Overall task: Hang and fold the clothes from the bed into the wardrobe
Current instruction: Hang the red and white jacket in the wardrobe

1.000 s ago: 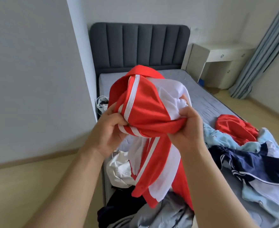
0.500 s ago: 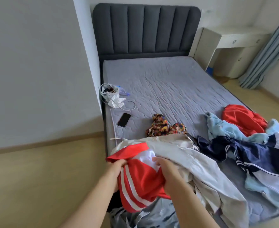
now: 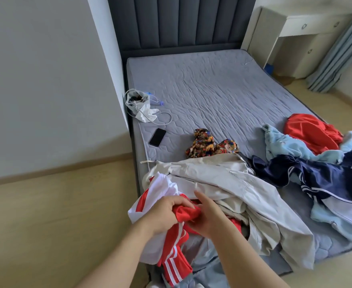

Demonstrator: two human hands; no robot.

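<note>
Head view puts me at the near corner of the bed [image 3: 212, 90], sorting out the red-and-white jacket [image 3: 177, 265] (crumpled, half hanging off the edge). My left hand [image 3: 166, 213] clutches its red cloth and my right hand [image 3: 209, 217] pinches the same wad. Next, I'd judge, it needs shaking open to find the collar.

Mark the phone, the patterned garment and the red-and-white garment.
phone [image 3: 157, 137], head view, screen centre.
patterned garment [image 3: 204, 145], head view, bunched middle.
red-and-white garment [image 3: 162, 188], head view, white upper fold.
</note>
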